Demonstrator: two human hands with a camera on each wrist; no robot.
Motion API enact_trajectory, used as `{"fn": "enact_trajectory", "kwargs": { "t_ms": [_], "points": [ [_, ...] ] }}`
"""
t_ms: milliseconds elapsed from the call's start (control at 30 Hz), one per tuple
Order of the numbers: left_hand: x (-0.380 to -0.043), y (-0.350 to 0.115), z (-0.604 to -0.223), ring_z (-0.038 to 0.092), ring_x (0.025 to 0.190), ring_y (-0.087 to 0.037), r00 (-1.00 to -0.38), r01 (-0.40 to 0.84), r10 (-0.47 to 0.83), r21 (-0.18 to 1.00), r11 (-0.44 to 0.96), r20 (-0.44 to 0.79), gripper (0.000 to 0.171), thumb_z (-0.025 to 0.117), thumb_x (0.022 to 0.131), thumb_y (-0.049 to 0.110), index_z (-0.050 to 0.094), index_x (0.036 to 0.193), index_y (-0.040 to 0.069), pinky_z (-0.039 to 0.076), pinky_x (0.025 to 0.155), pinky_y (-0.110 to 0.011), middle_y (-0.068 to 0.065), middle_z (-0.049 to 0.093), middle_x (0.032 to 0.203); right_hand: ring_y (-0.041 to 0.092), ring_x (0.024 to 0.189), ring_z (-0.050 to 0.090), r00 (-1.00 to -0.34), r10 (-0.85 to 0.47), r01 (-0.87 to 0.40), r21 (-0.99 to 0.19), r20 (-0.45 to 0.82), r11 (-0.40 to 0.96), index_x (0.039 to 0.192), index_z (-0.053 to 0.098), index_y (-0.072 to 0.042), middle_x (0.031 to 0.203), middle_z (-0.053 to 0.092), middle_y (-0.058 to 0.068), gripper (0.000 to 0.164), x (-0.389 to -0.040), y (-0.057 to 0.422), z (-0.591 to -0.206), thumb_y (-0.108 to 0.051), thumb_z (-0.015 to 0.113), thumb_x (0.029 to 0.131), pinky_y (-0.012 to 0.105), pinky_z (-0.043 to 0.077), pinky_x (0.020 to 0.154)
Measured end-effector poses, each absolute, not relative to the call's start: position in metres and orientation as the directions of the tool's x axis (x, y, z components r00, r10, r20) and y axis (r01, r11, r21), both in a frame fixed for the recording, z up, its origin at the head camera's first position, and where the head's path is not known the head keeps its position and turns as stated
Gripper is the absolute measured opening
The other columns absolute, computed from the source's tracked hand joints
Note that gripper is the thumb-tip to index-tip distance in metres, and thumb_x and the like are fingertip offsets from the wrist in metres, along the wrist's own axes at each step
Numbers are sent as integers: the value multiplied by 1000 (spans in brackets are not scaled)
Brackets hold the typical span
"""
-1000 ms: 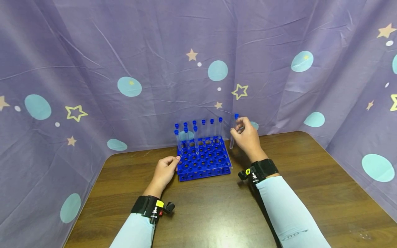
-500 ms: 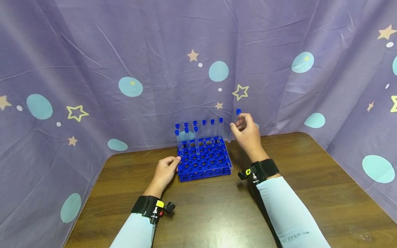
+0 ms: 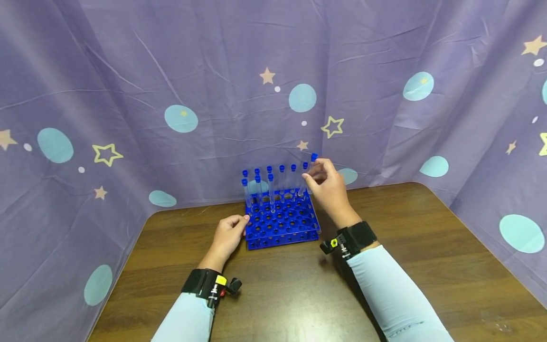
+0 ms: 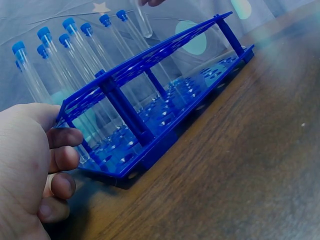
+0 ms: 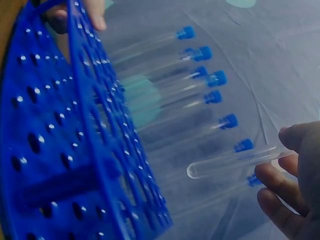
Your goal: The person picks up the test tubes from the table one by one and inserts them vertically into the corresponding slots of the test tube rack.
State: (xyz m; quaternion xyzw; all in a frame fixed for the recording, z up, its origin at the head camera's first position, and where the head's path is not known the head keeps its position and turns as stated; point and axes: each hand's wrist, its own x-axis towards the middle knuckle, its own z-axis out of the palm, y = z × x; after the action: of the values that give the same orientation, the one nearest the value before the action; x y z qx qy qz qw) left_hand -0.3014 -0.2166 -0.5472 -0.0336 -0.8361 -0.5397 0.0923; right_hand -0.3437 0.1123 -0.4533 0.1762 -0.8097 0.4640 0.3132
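Note:
A blue test tube rack [image 3: 282, 232] stands on the wooden table, with several clear, blue-capped test tubes upright in its two back rows. My left hand [image 3: 226, 239] holds the rack at its left side, thumb over the top plate and fingers bent below it, as the left wrist view shows. Over the back right corner, my right hand [image 3: 330, 191] pinches one more test tube [image 5: 227, 163] between thumb and fingers. That tube's rounded bottom hangs above the top plate, close beside the standing tubes. Its blue cap [image 3: 314, 157] pokes up above the fingers.
A purple curtain [image 3: 231, 118] printed with stars and dots hangs right behind the rack and wraps round both sides. The brown wooden table [image 3: 273, 294] spreads in front and to either side.
My right hand first raised the test tube slightly from beside the rack, then carried it left over the back right corner. My left hand and the rack have stayed put.

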Motion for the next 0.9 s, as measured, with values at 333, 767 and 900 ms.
{"fn": "enact_trajectory", "kwargs": {
  "t_ms": [333,767,900],
  "points": [
    [-300,-217,-544,61,75,-17,-981,160,-40,901,404,192,37,73,112,30,78,85,5,49,81,-29,4,63,67,30,94,84,-774,-55,-563,-645,631,517,142,60,-1,111,81,13,48,-340,89,-464,-16,85,104,46,68,80],
    [-299,-215,-543,62,77,-17,-983,150,-40,906,395,181,35,72,113,28,80,88,5,50,85,-31,4,62,67,30,96,85,-780,-68,-551,-632,622,546,141,62,-1,113,81,12,47,-346,70,-473,-18,86,104,46,69,80],
    [-299,-216,-542,63,77,-17,-982,153,-42,904,400,185,35,72,113,28,80,88,5,50,86,-30,5,61,66,30,97,84,-800,-99,-529,-618,591,582,143,62,-3,114,80,11,47,-350,65,-472,-19,85,105,46,68,80]
  ]
}}
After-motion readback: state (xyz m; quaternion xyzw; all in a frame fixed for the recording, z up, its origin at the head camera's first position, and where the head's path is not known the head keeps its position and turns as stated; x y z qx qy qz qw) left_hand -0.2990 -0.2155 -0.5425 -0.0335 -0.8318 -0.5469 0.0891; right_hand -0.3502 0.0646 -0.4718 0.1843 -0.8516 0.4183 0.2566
